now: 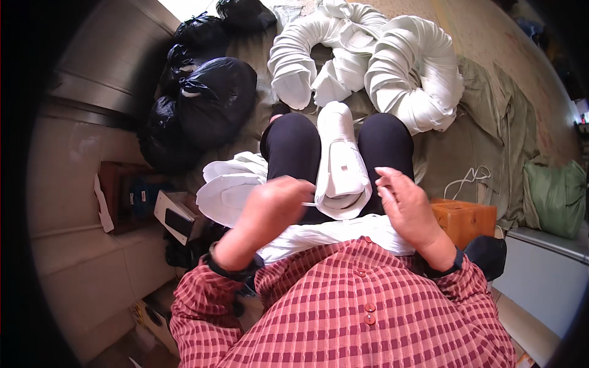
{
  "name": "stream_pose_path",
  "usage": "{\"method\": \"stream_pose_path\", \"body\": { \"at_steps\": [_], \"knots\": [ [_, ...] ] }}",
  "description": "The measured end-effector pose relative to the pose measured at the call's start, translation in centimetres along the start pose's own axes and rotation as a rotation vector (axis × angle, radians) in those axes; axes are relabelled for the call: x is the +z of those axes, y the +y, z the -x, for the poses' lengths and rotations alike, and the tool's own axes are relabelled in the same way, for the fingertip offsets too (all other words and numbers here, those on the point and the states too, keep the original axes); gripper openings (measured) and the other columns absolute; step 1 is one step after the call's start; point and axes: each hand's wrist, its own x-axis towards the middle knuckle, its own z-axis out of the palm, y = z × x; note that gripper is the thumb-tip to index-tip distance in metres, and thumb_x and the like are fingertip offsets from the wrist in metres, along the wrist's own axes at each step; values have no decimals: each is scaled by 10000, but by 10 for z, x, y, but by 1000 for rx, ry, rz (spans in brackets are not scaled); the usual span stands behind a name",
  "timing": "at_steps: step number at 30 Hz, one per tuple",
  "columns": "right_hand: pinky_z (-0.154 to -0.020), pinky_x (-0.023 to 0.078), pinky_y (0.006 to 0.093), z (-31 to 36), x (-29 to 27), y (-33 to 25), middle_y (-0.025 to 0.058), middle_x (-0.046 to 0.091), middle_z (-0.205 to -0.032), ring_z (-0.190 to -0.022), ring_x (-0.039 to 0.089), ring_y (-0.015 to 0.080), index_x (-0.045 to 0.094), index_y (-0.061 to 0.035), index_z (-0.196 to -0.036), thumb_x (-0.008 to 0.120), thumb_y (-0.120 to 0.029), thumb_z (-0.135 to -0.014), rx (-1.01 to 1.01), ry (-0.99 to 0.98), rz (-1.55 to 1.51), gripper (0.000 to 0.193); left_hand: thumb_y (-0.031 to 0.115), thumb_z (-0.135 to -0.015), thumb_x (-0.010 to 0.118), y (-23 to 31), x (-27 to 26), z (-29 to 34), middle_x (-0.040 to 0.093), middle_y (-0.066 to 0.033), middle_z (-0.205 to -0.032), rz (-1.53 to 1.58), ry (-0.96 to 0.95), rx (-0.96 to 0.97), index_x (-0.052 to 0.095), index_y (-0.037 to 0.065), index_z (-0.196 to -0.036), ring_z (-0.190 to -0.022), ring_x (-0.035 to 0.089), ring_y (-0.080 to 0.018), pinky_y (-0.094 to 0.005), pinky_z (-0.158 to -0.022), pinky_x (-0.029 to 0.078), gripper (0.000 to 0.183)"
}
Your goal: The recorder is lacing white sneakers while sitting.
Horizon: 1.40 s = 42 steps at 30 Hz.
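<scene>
A white slipper-shaped piece lies lengthwise between my black-clad knees, its rounded opening towards me and its narrow end pointing away. At its left edge, my left hand is closed, its fingers drawn together and somewhat blurred. Something thin and white shows at those fingertips, too small to name. Just off the slipper piece's right side is my right hand, its fingers loosely bent and apart, holding nothing that I can see. Several similar white pieces lie stacked beside my left thigh, partly hidden by my left forearm.
Long curved stacks of nested white pieces lie on a drab cloth ahead. Black plastic bags crowd the far left. An orange wooden box, a green bag and a pale chest stand on the right.
</scene>
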Motion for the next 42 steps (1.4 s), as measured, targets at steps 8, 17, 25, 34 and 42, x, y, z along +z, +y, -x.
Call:
{"method": "stream_pose_path", "body": {
  "at_steps": [8, 17, 25, 34, 42],
  "knots": [
    [-661, 531, 217, 14, -20, 11, 30, 669, -877, -738, 629, 57, 647, -32, -1137, 564, -119, -1042, 482, 97, -561, 154, 175, -885, 690, 61, 78, -41, 687, -135, -731, -353, -492, 21, 672, 67, -950, -682, 716, -316, -410, -596, 567, 127],
    [-605, 545, 221, 26, -40, 11, 105, 728, -871, -679, 690, 124, 663, 13, -1127, 463, -416, -1089, 780, -493, -893, 475, 84, -870, 686, 56, 73, -46, 636, -115, -819, -50, -176, 53, 661, 67, -887, -753, 677, -353, -421, -646, 548, 35],
    [-770, 556, 353, 2, -58, 29, 14, 556, -695, -736, 616, 176, 632, -85, -1008, 571, -252, -1056, 659, 399, -1807, 184, 53, -984, 616, 79, 34, -83, 597, -65, -787, 671, -398, -137, 560, 24, -1122, -712, 616, -207, -323, -651, 481, 151],
    [-440, 262, 273, 20, -230, 257, -12, 343, -555, -477, 314, 103, 446, -85, -725, 471, -81, -1033, 424, 901, -1931, 309, 84, -1046, 508, -51, -148, -10, 392, 32, -680, 1384, 564, -46, 528, 13, -1241, -563, 391, -68, -269, -566, 347, 208],
    [-426, 255, 242, 52, -365, 272, -46, 326, -621, -489, 286, 61, 563, -57, -988, 480, -96, -1026, 192, 1007, -1180, 99, 83, -1078, 449, -123, -188, -9, 613, -88, -927, 1863, 843, -68, 587, -2, -1091, -865, 609, -182, -319, -791, 497, 163]
  ]
}}
